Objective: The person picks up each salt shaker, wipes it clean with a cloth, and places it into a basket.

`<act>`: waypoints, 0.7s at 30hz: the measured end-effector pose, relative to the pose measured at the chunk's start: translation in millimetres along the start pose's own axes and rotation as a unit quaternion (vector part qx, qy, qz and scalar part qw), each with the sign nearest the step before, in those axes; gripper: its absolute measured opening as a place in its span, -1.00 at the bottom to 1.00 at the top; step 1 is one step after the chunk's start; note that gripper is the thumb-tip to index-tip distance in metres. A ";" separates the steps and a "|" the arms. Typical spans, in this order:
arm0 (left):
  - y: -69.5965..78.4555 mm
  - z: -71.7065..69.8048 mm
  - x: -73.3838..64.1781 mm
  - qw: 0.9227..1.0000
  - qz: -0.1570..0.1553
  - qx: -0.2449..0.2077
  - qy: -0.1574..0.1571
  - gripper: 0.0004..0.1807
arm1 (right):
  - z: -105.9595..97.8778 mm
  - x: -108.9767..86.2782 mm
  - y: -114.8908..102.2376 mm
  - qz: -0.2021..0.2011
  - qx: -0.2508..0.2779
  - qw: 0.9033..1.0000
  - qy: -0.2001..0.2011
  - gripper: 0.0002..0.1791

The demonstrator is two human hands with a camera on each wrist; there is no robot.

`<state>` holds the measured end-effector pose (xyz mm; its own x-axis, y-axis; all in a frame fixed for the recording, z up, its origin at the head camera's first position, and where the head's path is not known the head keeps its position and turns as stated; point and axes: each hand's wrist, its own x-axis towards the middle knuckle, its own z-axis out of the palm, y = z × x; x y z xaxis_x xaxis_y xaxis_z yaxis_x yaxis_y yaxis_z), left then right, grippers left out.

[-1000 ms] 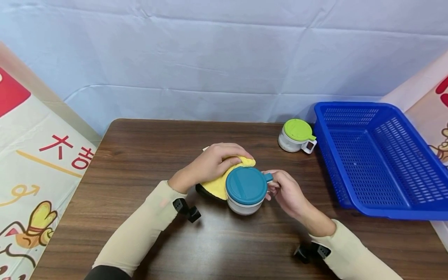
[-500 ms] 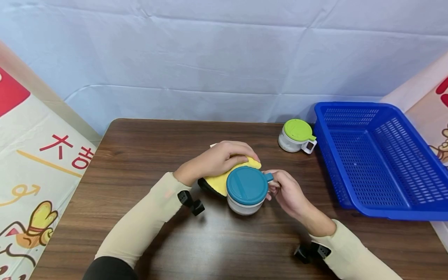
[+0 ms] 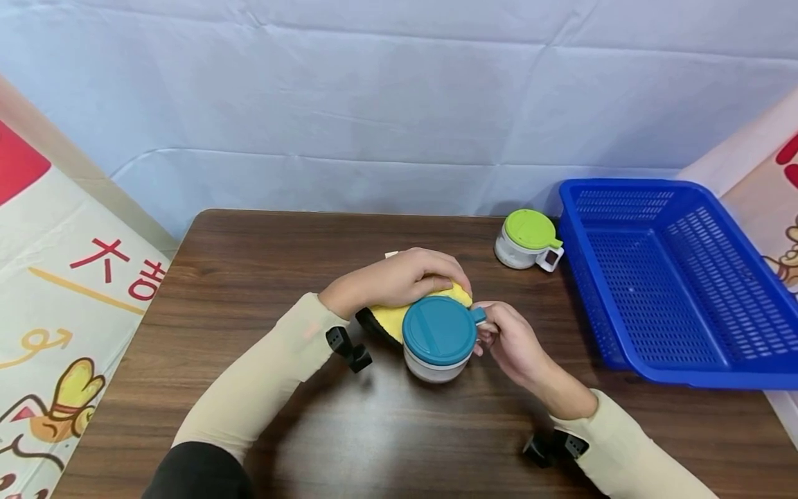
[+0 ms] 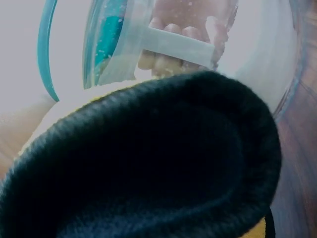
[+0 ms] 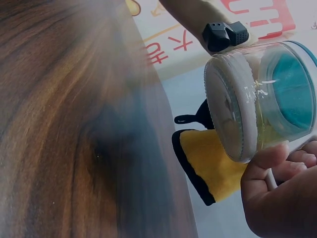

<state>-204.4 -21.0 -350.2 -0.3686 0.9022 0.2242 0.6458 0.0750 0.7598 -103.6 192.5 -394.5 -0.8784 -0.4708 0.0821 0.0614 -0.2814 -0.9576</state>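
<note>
Over the last second the left hand (image 3: 419, 277) has shifted rightward and slightly away from the wearer, taking the yellow cloth (image 3: 389, 321) along the far side of the lidded jar (image 3: 438, 339). More cloth now lies toward the handle (image 5: 271, 181), less at the jar's left. The jar and the right hand (image 3: 508, 339) keep much the same spot, so the cloth does the moving — the right hand acts as the steadying one. Grip, right: fingers hooked through the handle, thumb close to the glass, no slack evident. Grip, left: curved over the cloth, thumb lying on it, cloth pinned between palm side and jar; fingertips are partly hidden, so how tight I can't tell. Jar is near the middle of the wooden table (image 3: 280, 270), teal lid (image 3: 439, 326) on and facing up; the right wrist view shows its base (image 5: 230, 109), and it looks held off the surface, though the angle makes that unsure. Left wrist view mostly blocked by the cloth's dark edging (image 4: 148, 158). My reading: a rubbing pass along the wall, handle side now being reached. A green-lidded jar (image 3: 526, 241) stands apart, untouched — just beside the blue basket (image 3: 717, 378).
</note>
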 end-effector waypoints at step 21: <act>5.3 -5.3 6.1 0.999 -0.037 -0.001 -0.023 -0.72 | -0.7 -1.3 -6.7 0.001 -0.005 1.000 -0.001 -0.69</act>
<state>-206.8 -17.3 -341.5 -0.3835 0.9130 0.1394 0.6168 0.1408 0.7744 -103.2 195.6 -388.3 -0.8775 -0.4727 0.0807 0.0580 -0.2717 -0.9606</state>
